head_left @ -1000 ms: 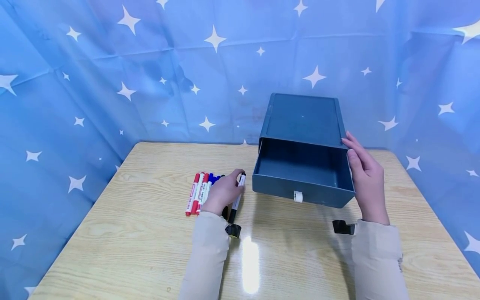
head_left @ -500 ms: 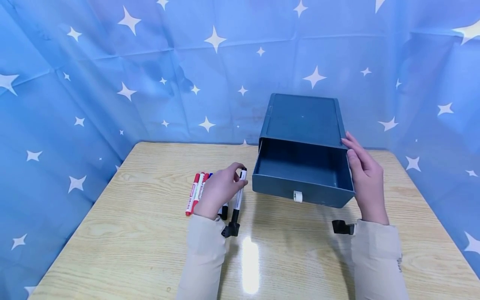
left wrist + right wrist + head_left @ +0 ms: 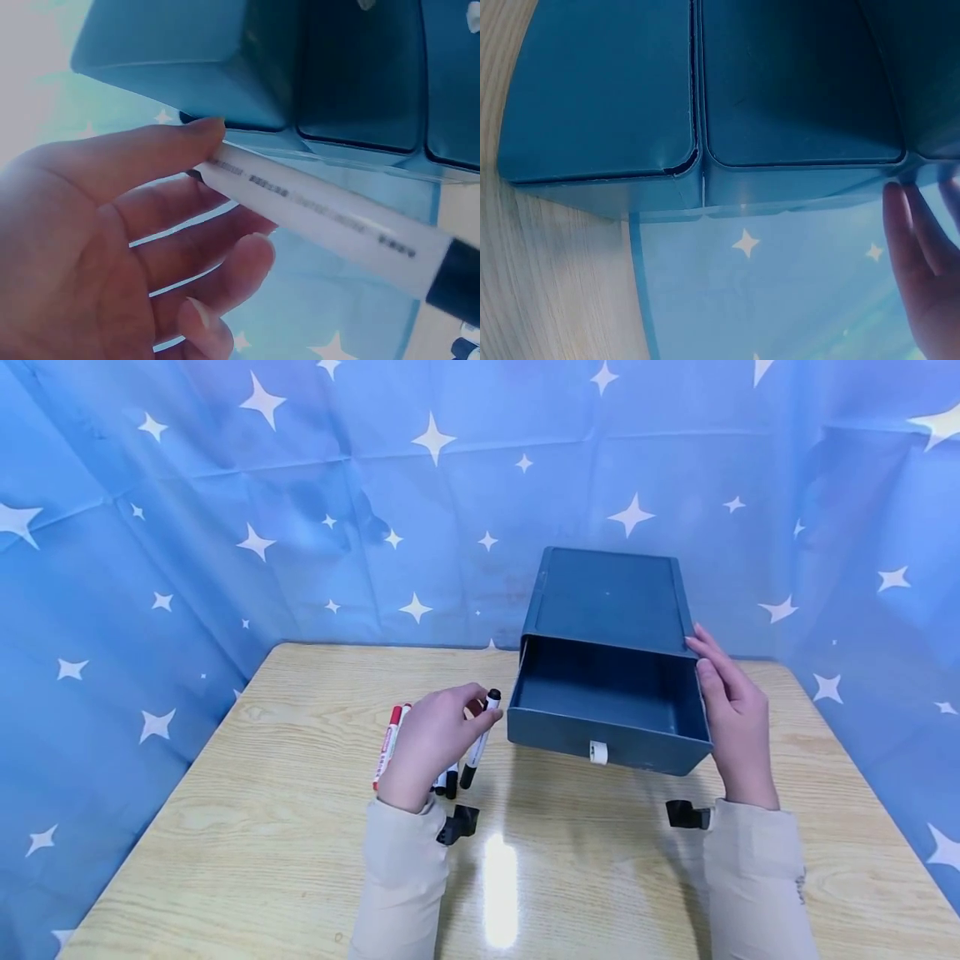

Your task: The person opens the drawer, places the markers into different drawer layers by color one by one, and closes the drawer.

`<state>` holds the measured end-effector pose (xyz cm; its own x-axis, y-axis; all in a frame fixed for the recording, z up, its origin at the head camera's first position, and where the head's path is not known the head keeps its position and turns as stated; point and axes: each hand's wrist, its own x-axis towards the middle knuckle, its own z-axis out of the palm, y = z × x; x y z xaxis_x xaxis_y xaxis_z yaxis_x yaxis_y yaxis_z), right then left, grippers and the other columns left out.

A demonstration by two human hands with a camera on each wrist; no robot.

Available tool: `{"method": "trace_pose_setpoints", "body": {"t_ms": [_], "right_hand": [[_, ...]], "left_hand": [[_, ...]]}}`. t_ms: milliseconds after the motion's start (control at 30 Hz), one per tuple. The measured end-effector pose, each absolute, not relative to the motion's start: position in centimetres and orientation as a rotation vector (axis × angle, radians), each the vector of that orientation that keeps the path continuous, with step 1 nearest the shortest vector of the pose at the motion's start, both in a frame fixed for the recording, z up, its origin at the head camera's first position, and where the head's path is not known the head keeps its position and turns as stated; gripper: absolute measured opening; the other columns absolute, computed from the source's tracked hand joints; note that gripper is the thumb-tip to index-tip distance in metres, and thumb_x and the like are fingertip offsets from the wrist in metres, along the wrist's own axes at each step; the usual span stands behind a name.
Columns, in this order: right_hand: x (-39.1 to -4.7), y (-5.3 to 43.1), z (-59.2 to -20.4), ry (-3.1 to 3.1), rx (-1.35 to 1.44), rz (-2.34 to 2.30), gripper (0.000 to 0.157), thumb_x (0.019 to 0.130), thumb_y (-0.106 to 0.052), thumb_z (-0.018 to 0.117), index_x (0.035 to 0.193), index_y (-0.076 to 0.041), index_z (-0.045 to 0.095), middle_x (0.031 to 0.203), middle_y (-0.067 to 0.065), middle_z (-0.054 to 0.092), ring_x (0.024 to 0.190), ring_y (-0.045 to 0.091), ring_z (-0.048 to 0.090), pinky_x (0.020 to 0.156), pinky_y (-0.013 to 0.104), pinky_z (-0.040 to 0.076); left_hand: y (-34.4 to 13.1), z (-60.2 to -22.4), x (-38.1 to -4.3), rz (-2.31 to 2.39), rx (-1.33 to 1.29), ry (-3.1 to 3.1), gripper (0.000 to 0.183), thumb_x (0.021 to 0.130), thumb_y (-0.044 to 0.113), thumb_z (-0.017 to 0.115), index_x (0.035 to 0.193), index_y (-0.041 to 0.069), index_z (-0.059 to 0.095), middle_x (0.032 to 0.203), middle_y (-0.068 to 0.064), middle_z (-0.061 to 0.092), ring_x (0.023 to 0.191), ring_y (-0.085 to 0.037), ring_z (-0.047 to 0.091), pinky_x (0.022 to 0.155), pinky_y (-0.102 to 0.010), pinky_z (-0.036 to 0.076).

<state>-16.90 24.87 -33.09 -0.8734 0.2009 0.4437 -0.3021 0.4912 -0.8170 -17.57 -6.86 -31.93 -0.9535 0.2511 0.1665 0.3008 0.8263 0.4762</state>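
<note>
My left hand (image 3: pixel 429 742) pinches a black-capped marker (image 3: pixel 478 747) between thumb and fingers near its upper end. The marker leans, raised off the table, just left of the drawer; its white printed barrel is close up in the left wrist view. Beneath and beside that hand lie several more markers, partly hidden, among them a red-capped marker (image 3: pixel 387 750) and a black-ended marker (image 3: pixel 452 782). My right hand (image 3: pixel 738 727) rests its straight fingers on the right side of a dark blue drawer cabinet (image 3: pixel 607 597), whose top drawer (image 3: pixel 555 732) is pulled out and has nothing inside.
Lower closed drawers (image 3: pixel 802 82) of the cabinet appear in the right wrist view. A white tab (image 3: pixel 597 752) sits on the top drawer's front. Behind the wooden table (image 3: pixel 247 860) hangs a blue star-patterned curtain (image 3: pixel 337 485).
My left hand has lifted the black-capped marker up off the table and slightly right, toward the drawer. It now covers more of the other markers. The right hand has stayed on the cabinet.
</note>
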Motion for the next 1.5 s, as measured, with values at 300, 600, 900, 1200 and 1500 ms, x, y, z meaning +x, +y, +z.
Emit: {"method": "trace_pose_setpoints", "body": {"t_ms": [300,600,900,1200,1500], "right_hand": [[-17.4,25.4,-33.6,-2.258,0.077,1.36,0.033,0.096,-0.026,0.04,0.128,-0.026,0.05,0.137,-0.011,0.037,0.127,0.006,0.03,0.1,0.025,0.027],[-17.3,25.4,-33.7,-2.264,0.054,1.369,0.034,0.096,-0.028,0.039,0.128,-0.027,0.049,0.137,-0.013,0.036,0.127,0.005,0.029,0.101,0.027,0.026],[-17.3,25.3,-33.6,-2.241,0.075,1.376,0.033,0.096,-0.026,0.04,0.127,-0.025,0.05,0.137,-0.011,0.037,0.127,0.006,0.03,0.101,0.025,0.026],[-16.5,24.4,-32.7,-2.235,0.098,1.386,0.033,0.096,-0.025,0.04,0.127,-0.024,0.05,0.137,-0.01,0.038,0.127,0.006,0.03,0.1,0.023,0.027],[-16.2,24.2,-32.4,-2.242,0.102,1.378,0.034,0.096,-0.026,0.041,0.128,-0.022,0.05,0.137,-0.01,0.038,0.127,0.006,0.03,0.099,0.022,0.028]], "left_hand": [[-7.2,-30.6,-16.6,-0.807,-0.403,-2.798,0.021,0.085,0.041,0.056,0.093,0.022,0.062,0.074,0.01,0.049,0.058,-0.009,0.045,0.049,-0.025,0.037],[-7.5,-29.4,-15.5,-0.899,-0.422,-2.649,0.02,0.085,0.036,0.058,0.096,0.02,0.061,0.07,0.011,0.051,0.057,-0.006,0.045,0.049,-0.025,0.037],[-7.9,-28.0,-14.1,-1.003,-0.483,-2.386,0.02,0.087,0.033,0.056,0.099,0.018,0.06,0.076,0.012,0.052,0.062,-0.003,0.046,0.052,-0.022,0.039],[-8.2,-26.9,-13.1,-1.148,-0.616,-1.937,0.02,0.084,0.017,0.057,0.102,0.007,0.059,0.075,0.001,0.054,0.06,-0.008,0.047,0.045,-0.022,0.037],[-8.2,-26.6,-12.4,-1.246,-0.633,-1.772,0.025,0.082,0.014,0.055,0.104,0.001,0.054,0.071,0.0,0.055,0.052,-0.008,0.044,0.043,-0.019,0.034]]}}
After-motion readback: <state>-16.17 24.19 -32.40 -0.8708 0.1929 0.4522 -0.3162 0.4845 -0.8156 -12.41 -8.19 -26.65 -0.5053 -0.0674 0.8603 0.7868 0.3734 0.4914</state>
